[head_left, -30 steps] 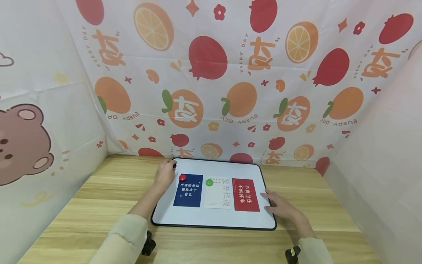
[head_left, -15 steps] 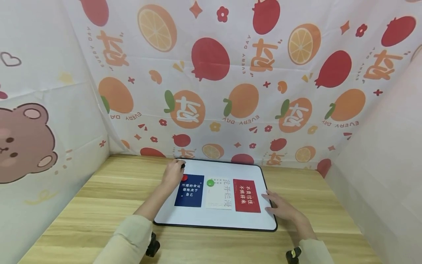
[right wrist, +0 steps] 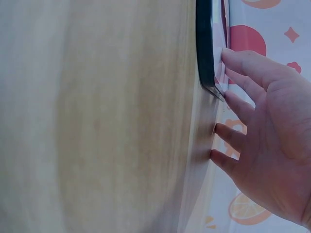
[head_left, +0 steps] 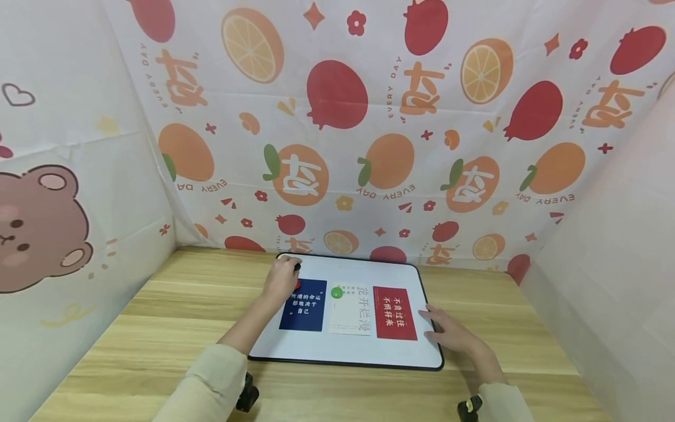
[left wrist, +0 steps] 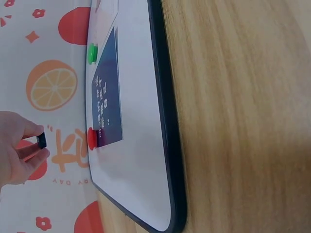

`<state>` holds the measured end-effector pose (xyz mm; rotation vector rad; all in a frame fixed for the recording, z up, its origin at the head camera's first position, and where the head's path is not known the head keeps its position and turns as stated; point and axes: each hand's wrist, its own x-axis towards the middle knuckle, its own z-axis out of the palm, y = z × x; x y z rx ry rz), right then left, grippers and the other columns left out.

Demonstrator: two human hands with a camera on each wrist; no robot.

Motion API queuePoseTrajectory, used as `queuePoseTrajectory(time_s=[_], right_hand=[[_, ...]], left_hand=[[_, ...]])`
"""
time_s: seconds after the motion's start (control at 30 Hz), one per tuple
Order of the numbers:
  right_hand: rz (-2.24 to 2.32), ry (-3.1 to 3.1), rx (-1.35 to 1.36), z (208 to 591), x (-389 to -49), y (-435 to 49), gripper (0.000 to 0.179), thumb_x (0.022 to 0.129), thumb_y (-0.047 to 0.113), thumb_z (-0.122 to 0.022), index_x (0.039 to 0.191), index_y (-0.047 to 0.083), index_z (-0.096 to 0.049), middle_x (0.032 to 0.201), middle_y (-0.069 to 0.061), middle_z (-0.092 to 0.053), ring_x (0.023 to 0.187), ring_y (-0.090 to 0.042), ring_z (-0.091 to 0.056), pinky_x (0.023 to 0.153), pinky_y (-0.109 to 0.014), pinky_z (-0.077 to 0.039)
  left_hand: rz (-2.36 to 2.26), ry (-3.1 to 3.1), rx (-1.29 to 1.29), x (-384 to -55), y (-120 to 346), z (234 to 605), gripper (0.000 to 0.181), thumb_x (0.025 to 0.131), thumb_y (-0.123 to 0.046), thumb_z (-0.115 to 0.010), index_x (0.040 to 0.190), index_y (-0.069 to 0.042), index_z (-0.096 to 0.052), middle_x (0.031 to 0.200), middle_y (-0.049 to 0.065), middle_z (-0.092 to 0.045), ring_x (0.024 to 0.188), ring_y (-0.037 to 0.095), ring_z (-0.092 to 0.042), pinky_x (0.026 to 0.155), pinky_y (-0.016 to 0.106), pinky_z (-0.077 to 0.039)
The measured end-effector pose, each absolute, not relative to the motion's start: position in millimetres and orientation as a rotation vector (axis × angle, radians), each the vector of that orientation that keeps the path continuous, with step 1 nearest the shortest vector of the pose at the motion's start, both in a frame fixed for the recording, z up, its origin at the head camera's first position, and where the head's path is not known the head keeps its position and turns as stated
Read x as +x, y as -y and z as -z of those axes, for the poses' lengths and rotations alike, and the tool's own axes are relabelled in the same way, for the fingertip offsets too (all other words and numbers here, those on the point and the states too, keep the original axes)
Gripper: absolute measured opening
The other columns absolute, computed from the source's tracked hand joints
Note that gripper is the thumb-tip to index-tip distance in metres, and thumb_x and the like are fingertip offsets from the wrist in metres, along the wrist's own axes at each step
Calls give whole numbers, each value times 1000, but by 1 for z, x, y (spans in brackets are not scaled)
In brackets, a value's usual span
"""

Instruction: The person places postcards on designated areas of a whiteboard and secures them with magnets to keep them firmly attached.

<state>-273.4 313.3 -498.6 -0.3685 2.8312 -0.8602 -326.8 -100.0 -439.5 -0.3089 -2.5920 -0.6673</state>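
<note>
My left hand [head_left: 279, 282] pinches a small black magnet [left wrist: 42, 140] between thumb and fingertips, above the upper left of a whiteboard [head_left: 343, 349]. Just below that hand lies a blue card [head_left: 302, 319], with a red magnet [left wrist: 92, 139] at its top left corner, partly covered by the hand in the head view. A green magnet [head_left: 336, 292] sits at the top of the white card [head_left: 350, 319] in the middle. My right hand [head_left: 450, 330] rests with spread fingers at the board's right edge, beside a red card [head_left: 395, 316] that bears no magnet.
The board has a black frame [left wrist: 171, 145] and lies flat on a wooden table [head_left: 132, 328]. A fruit-patterned cloth [head_left: 337, 158] hangs right behind it, and pale cloth walls [head_left: 606, 264] stand on both sides.
My left hand has moved a little to the right over the board with the black magnet, now overlapping the red magnet. The right hand stays at the board's edge. The head view has shifted slightly.
</note>
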Motion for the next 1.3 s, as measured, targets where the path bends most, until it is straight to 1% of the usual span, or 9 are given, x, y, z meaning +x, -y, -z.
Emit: queuePoseTrajectory(time_s=[0.5,0.7,0.93,1.3], right_hand=[[853,-2827,-368,500,-270,-316,52,87,24,-63,136,14,-47,147,-14,-26,133,-41,-14,101,-61,-18],[853,-2826,-363,501,-271,-317,53,87,25,-63,136,14,-46,147,-14,-26,133,-40,-14,101,-61,-18],[850,-2833,-370,500,-272,-316,53,86,25,-63,136,13,-46,146,-15,-26,132,-42,-15,99,-63,-19],[844,-2825,-377,497,-271,-314,54,87,24,-63,137,14,-45,147,-14,-26,133,-40,-14,101,-61,-18]], left_hand=[[730,2627,-300,-322,91,443,22,80,4,-65,103,4,-65,103,23,-59,93,36,-57,79,42,-50],[739,2636,-323,-321,88,444,22,80,5,-65,102,5,-65,102,24,-59,90,37,-57,77,40,-51],[741,2616,-354,-319,83,443,22,79,6,-66,101,5,-65,101,24,-60,90,37,-58,77,39,-52],[759,2597,-400,-318,72,443,23,78,6,-67,101,5,-65,100,23,-60,89,36,-58,77,38,-52]])
